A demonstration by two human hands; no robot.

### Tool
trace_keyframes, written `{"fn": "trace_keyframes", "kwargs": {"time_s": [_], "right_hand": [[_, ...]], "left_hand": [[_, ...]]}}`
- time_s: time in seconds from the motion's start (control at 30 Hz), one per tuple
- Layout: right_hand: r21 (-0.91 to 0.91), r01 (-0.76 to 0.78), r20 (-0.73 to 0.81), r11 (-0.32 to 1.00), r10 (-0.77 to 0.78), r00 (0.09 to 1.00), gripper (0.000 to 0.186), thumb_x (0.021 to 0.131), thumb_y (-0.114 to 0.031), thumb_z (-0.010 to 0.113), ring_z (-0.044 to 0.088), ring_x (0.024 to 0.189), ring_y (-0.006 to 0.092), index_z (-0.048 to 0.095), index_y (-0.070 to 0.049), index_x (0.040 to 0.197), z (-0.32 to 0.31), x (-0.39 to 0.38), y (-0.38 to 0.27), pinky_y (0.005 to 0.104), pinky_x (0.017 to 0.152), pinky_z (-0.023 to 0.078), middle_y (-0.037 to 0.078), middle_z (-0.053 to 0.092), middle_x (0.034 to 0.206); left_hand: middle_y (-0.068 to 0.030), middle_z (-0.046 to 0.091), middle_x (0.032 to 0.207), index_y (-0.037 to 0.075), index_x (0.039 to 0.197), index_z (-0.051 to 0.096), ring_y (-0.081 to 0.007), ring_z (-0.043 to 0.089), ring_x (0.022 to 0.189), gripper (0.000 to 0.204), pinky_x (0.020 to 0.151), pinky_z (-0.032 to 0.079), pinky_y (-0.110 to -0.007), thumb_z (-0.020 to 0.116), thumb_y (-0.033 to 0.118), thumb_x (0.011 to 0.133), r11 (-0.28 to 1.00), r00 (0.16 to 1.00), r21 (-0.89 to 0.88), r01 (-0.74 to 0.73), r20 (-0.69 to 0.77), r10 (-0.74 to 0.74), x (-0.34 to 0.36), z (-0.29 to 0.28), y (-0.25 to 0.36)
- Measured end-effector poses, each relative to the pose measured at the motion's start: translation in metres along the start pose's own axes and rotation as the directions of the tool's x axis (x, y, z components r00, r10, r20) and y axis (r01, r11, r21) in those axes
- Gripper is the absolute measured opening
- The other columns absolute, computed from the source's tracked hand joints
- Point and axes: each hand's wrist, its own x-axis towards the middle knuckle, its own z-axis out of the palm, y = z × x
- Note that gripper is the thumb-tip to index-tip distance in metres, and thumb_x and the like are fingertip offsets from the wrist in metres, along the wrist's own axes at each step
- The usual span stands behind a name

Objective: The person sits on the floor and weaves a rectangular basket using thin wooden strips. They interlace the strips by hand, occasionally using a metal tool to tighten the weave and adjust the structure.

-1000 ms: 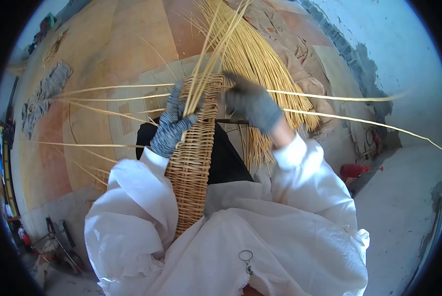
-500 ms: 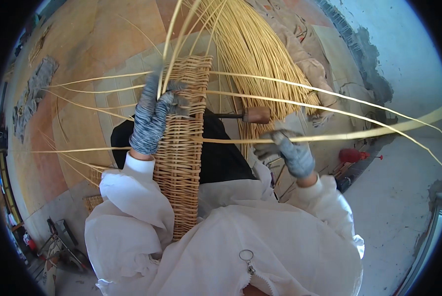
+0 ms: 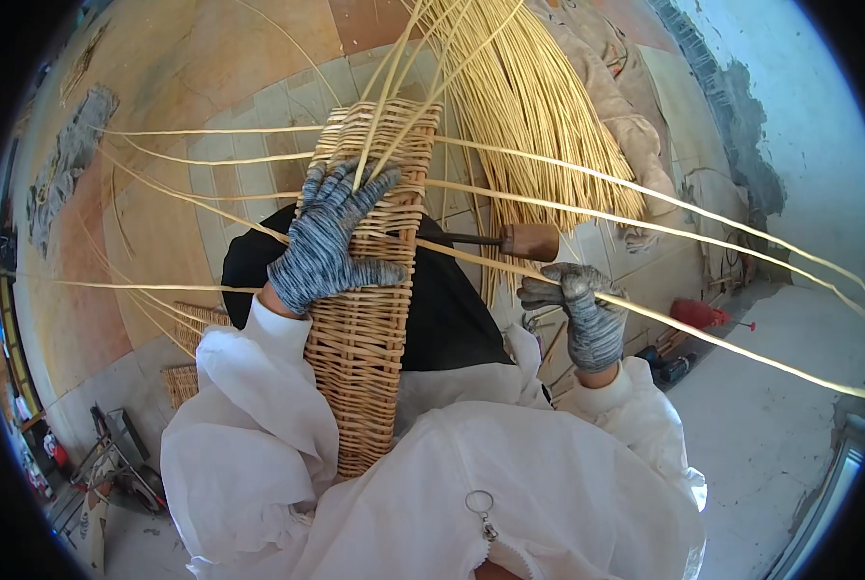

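Note:
A long narrow panel of woven wicker (image 3: 355, 362) rests lengthwise across my lap over black cloth. My left hand (image 3: 331, 237), in a grey marled glove, lies flat on its upper half with fingers spread, close to the willow rods rising there. My gloved right hand (image 3: 587, 314) is closed on a pale willow rod (image 3: 703, 338), which runs from the panel's right edge out to the far right. Just above that rod, a tool with a wooden handle (image 3: 529, 242) and dark metal shank sticks out from the panel's right side. Its tip is hidden.
Beyond the panel lies a big bundle of willow rods (image 3: 529, 106). Loose rod ends stretch out left and right. A red tool (image 3: 698, 313) lies on the floor at right, near the wall (image 3: 819, 126). Crumpled grey cloth (image 3: 70, 164) lies far left, and a metal contraption (image 3: 118, 464) stands lower left.
My left hand has gone from folded fingers by the upright rods to lying spread on the wicker. My right hand has closed on the rod, whose outer end has swung down toward me.

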Motion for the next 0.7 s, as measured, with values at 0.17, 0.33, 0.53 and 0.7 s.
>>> {"fn": "trace_keyframes", "kwargs": {"time_s": [0.17, 0.33, 0.53, 0.7], "right_hand": [[-0.053, 0.09, -0.044, 0.995, -0.093, 0.995, 0.037, 0.095, -0.03, 0.059, 0.07, 0.073, 0.0306, 0.06, 0.006, 0.104, 0.014, 0.008, -0.006, 0.0396, 0.067, 0.059, 0.021, 0.069, 0.083], [-0.005, 0.049, -0.122, 0.999, -0.049, 0.991, 0.034, 0.094, -0.027, 0.061, 0.07, 0.07, 0.0278, 0.06, 0.006, 0.101, 0.028, 0.017, -0.009, 0.0376, 0.066, 0.059, 0.019, 0.069, 0.08], [-0.186, 0.086, 0.067, 0.979, -0.075, 0.995, 0.029, 0.095, -0.028, 0.058, 0.067, 0.079, 0.0245, 0.059, 0.0, 0.105, 0.012, 0.023, -0.031, 0.0331, 0.07, 0.055, 0.019, 0.066, 0.097], [0.664, 0.391, -0.05, 0.637, -0.484, 0.874, 0.039, 0.095, -0.053, 0.048, 0.055, 0.084, 0.0214, 0.058, -0.017, 0.107, 0.002, 0.023, -0.042, 0.0458, 0.092, 0.042, 0.004, 0.052, 0.081]], "left_hand": [[-0.0207, 0.04, 0.143, 0.021, 0.14, 0.046, -0.0427, 0.03, 0.136, 0.098, 0.116, 0.012, -0.053, 0.076, 0.067, 0.059, 0.999, 0.999, -0.008, 0.04, 0.009, -0.039, 0.0, 0.003, -0.002], [-0.0219, 0.04, 0.142, 0.02, 0.139, 0.049, -0.0451, 0.028, 0.136, 0.095, 0.115, 0.017, -0.051, 0.082, 0.057, 0.057, 0.997, 0.997, -0.028, 0.076, -0.002, -0.076, -0.002, 0.002, 0.0], [-0.018, 0.042, 0.142, 0.019, 0.138, 0.05, -0.0424, 0.031, 0.136, 0.093, 0.116, 0.017, -0.05, 0.081, 0.057, 0.058, 0.992, 0.998, -0.113, 0.055, -0.007, -0.056, 0.0, -0.001, 0.001], [-0.0132, 0.045, 0.142, 0.02, 0.137, 0.05, -0.0367, 0.033, 0.136, 0.092, 0.118, 0.012, -0.051, 0.08, 0.058, 0.058, 0.992, 0.999, -0.119, 0.047, -0.016, -0.049, 0.003, 0.0, 0.001]]}}
